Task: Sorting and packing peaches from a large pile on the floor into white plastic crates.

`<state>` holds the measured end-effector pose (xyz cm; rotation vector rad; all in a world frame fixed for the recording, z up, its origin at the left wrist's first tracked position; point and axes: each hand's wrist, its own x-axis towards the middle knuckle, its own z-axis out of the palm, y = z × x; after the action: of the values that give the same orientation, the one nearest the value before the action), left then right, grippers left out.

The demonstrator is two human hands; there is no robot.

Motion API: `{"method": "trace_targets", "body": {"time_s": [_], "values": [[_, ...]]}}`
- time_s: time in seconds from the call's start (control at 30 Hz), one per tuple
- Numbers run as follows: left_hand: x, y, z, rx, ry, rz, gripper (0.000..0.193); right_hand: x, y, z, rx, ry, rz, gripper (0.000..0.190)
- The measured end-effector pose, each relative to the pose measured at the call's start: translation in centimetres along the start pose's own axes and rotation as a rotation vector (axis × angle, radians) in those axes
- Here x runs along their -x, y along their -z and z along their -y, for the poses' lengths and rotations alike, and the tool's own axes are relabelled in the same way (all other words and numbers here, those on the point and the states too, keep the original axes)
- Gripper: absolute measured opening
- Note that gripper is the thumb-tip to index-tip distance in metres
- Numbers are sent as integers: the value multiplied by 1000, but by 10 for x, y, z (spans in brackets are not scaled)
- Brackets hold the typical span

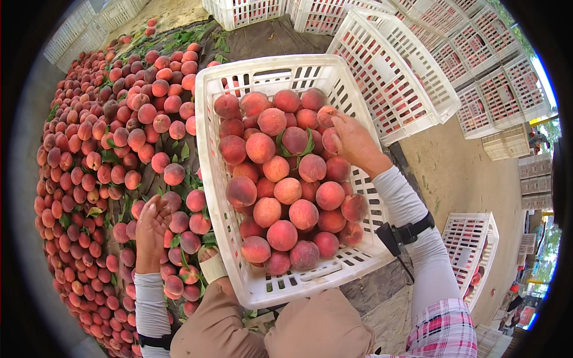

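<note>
Before me stands a white slotted plastic crate (268,62) holding a heap of red peaches (303,214). My right hand (358,142) reaches inside its right wall, with the fingers and thumb closed about a peach (327,115) at the heap's upper right edge. Another peach lies just below, near the thumb. Green leaves (309,142) stick out around a dark peach in the upper middle of the crate. To the crate's left, my left hand (151,232) hovers over loose peaches (135,177), palm partly turned up, fingers bent and apart, holding nothing.
The loose peaches spread across a dark ground sheet (277,38) at left, with scattered leaves. A tilted white crate (394,71) leans at upper right, before stacked crates (488,71). Another crate (465,237) with peaches sits at right. My knees (320,322) are against the crate's near side.
</note>
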<state>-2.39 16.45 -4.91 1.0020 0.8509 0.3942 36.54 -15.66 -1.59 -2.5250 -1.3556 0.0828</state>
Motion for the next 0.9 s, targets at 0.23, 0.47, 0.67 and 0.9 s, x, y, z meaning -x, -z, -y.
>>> {"method": "trace_targets", "body": {"time_s": [0.23,0.47,0.67,0.9], "values": [[26,51,91,155,159,-143,37,-65,-16,-18,367,102,132,27],[24,62,120,187,205,-168,38,-111,-28,-32,478,35,495,31],[18,53,128,160,209,-156,35,-139,-8,-41,434,137,451,38],[21,54,146,223,206,-201,32,-89,-1,9,583,-125,401,42]]}}
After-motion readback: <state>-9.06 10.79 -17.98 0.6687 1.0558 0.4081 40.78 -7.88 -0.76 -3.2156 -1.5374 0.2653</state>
